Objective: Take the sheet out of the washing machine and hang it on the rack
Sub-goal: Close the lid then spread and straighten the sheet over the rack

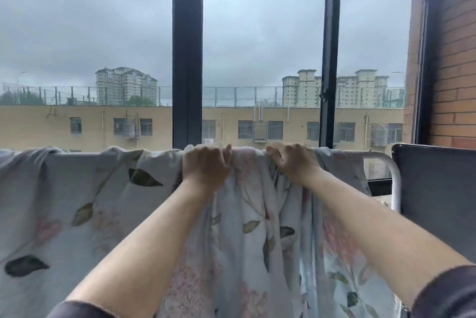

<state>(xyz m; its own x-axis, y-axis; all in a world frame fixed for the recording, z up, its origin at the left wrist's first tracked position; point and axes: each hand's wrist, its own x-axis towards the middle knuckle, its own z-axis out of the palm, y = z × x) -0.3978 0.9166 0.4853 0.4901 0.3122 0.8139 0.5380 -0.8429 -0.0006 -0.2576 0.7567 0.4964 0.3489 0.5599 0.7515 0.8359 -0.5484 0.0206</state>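
Both hands are up at the rack's top rail, each with its fingers curled over the sheet where it crosses the bar. The left hand grasps a bunch of fabric just left of centre; the right hand grasps the next gather a little further along, the two close but apart.

The sheet already hangs over the rack, draped from the far left edge of view across to near the rail's right bend. On the left it lies fairly flat. Between and below the hands it is gathered into thick vertical folds, and to the right a short stretch of white rail shows bare.

The hanging looks nearly done, with spreading left to do. The risk, as I judge it, is uneven weight: a pull sideways to smooth the folds could drag more cloth to one side of the bar and let the whole sheet slide off. Folds left bunched would likely dry poorly.

Behind stand a window and, at right, a brick wall.
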